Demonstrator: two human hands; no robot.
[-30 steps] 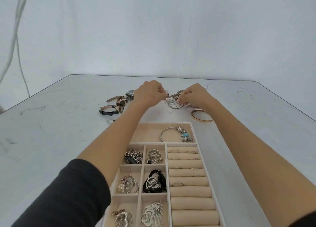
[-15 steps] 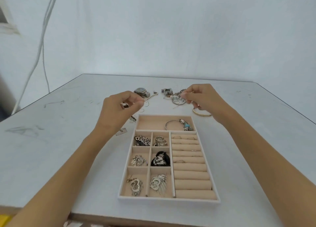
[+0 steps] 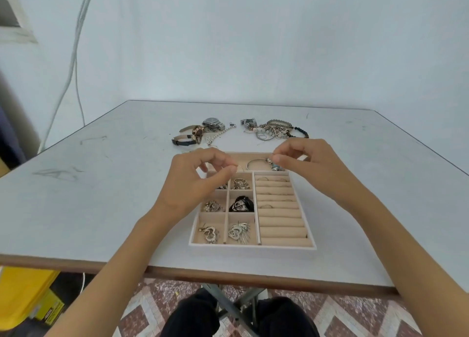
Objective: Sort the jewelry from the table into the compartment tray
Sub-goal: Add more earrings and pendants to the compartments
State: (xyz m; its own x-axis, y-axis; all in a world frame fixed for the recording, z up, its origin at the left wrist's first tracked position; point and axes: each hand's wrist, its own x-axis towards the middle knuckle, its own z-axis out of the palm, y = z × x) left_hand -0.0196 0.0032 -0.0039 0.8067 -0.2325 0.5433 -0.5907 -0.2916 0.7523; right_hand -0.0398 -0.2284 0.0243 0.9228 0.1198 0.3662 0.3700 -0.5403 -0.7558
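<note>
Both hands are held over the far end of the tray [image 3: 251, 247], which lies on the table [image 3: 88, 197] near its front edge. The left hand [image 3: 195, 184] is raised above the upper left compartments, its thumb and forefinger pressed together on a thin gold hoop [image 3: 239, 168]; the other fingers are curled. The hoop is thus held just above the tray's wide far compartment, not laid in it. The right hand [image 3: 312, 164] is held beside it over the same compartment, thumb and forefinger pinched tip to tip; whether anything is held between them cannot be told.

A bangle [image 3: 256, 162] with beads is seen in the wide compartment, partly hidden by the right hand. The six small compartments on the left are filled with silver pieces, one with a black piece. A few rings are tucked into the rolls [image 3: 281, 220] on the right.

Beyond the tray, watches [image 3: 203, 131] are laid to the left and a tangled pile [image 3: 274, 131] of chains and beads to the right, well apart from the hands.
</note>
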